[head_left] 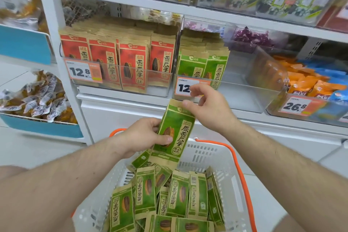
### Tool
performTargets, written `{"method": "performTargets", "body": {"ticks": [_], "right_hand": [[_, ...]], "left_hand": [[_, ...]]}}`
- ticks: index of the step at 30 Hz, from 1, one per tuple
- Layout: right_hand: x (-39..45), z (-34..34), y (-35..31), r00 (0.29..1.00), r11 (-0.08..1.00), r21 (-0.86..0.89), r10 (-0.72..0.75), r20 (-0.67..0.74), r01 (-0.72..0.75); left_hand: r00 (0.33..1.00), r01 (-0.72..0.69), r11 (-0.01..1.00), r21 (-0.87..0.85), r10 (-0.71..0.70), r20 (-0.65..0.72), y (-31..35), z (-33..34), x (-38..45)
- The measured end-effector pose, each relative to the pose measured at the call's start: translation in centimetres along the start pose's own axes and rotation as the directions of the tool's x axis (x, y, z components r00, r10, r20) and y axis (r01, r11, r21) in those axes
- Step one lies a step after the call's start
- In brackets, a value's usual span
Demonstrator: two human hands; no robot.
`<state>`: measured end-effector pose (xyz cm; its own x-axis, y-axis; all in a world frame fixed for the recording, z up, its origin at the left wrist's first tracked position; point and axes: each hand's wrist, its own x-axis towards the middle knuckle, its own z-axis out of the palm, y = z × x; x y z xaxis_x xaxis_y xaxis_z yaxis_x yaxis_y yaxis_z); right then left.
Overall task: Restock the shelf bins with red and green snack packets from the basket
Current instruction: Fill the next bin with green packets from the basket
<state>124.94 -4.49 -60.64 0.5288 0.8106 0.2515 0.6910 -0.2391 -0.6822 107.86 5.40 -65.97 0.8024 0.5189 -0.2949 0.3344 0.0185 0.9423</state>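
A flat green-and-tan paper snack packet [174, 133] printed with a sunflower seed stands upright; the left hand [145, 135] grips its lower edge, the right hand [209, 107] pinches its top.

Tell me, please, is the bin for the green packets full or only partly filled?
Partly filled. The green-packet bin holds green packets only at its left end; the rest of its floor is bare.
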Motion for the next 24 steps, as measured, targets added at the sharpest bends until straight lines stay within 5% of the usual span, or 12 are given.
{"method": "performTargets", "body": {"ticks": [2,4,8,13,17,20,24], "right_hand": [[-0.1,-0.6,0.5,0.987,0.978,0.147,0.155,-0.034,-0.148],[-0.3,-1.3,1.1,0.947,0.898,0.301,0.299,0.116,-0.320],[-1.2,-2.1,2.8,0.897,0.849,0.353,0.270,0.349,-0.393],[-0.8,-4.3,2.9,0.968,0.854,0.461,0.175,0.180,-0.240],[1.2,-8.6,1.8,0.986,0.882,0.471,0.075,-0.151,0.006],[2.7,-11.6,1.6,0.932,0.883,0.441,0.014,-0.362,0.158],[4.6,-13.0,2.1,0.887,0.899,0.400,0.030,-0.461,0.177]], "left_hand": [[1.000,-0.009,0.997,-0.079,0.007,-0.028,0.5,0.5,0.3],[0.999,-0.028,0.991,-0.131,0.023,-0.039,1.0,1.2,0.5],[0.997,-0.073,0.986,-0.153,0.067,-0.041,2.2,2.8,1.1],[0.976,-0.203,0.972,-0.117,0.191,-0.104,4.5,4.6,3.1],[0.818,-0.373,0.880,0.294,0.461,-0.344,7.4,3.8,4.7],[0.623,-0.154,0.690,0.707,0.623,-0.473,9.1,2.0,6.5],[0.629,0.190,0.509,0.840,0.593,-0.502,9.1,0.8,9.1]]}}
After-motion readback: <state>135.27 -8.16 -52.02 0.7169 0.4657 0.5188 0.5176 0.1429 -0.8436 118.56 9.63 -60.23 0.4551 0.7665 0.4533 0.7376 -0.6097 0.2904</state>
